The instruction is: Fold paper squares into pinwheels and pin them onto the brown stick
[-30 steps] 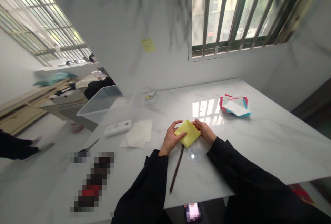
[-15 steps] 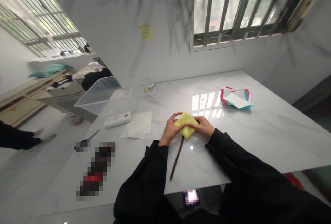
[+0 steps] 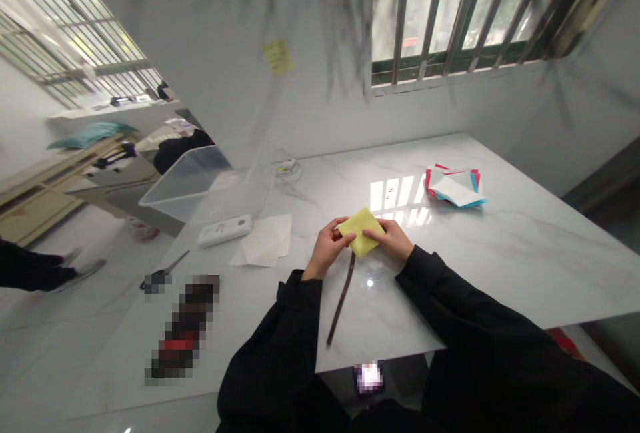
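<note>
A folded square of yellow paper (image 3: 367,225) is held up between both hands, above the white marbled table (image 3: 500,259). My left hand (image 3: 327,245) grips its left corner, thumb on the front face and fingers behind. On the right side my right hand (image 3: 393,238) pinches the paper the same way, its thumb near the lower middle. The fingers behind the sheet are partly hidden. Below the paper a thin dark brown stick (image 3: 341,299) lies on the table, pointing toward the front edge.
Left of the hands lie cream paper sheets (image 3: 265,243), a white oblong device (image 3: 225,230), scissors (image 3: 165,271) and a pixelated dark item (image 3: 184,326). A clear plastic bin (image 3: 180,186) stands behind them. Red, blue and white papers (image 3: 455,187) are stacked at right. A person's legs (image 3: 35,266) show far left.
The yellow paper has turned from a diamond with a visible centre crease to a tilted, smoother-looking square. Both hands still hold it, and the view has shifted slightly.
</note>
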Available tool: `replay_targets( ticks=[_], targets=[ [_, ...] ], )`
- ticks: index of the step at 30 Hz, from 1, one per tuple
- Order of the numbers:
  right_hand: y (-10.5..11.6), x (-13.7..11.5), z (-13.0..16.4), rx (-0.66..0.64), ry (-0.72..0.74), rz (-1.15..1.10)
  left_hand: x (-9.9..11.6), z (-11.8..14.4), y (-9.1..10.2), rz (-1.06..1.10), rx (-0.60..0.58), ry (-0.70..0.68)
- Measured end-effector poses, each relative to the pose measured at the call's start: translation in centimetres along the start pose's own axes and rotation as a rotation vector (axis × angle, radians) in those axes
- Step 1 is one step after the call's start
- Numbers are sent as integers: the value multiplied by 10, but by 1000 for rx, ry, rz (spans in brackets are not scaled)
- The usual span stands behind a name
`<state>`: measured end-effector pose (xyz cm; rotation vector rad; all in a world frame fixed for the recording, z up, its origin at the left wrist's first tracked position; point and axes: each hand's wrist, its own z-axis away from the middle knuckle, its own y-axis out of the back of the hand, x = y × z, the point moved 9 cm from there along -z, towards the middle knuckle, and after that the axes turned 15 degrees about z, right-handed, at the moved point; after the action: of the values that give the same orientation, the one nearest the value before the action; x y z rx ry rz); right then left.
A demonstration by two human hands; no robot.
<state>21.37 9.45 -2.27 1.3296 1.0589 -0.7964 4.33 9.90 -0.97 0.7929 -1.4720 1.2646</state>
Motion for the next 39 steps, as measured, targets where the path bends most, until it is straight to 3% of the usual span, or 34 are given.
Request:
replay_targets(
  ticks=[5,23,36,39],
  targets=[
    [-6,2,1,-44,10,18,1,2,-2,18,-8,-13],
    [-6,-6,8,-18,34,66,3,8,-7,-13,-17,-14],
    [-20,-6,11,-92,55,35,7,9,-2,-65,-11,-29],
    [-14,-3,9,-73,42,33,5,8,3,-37,26,-43]
  ],
)
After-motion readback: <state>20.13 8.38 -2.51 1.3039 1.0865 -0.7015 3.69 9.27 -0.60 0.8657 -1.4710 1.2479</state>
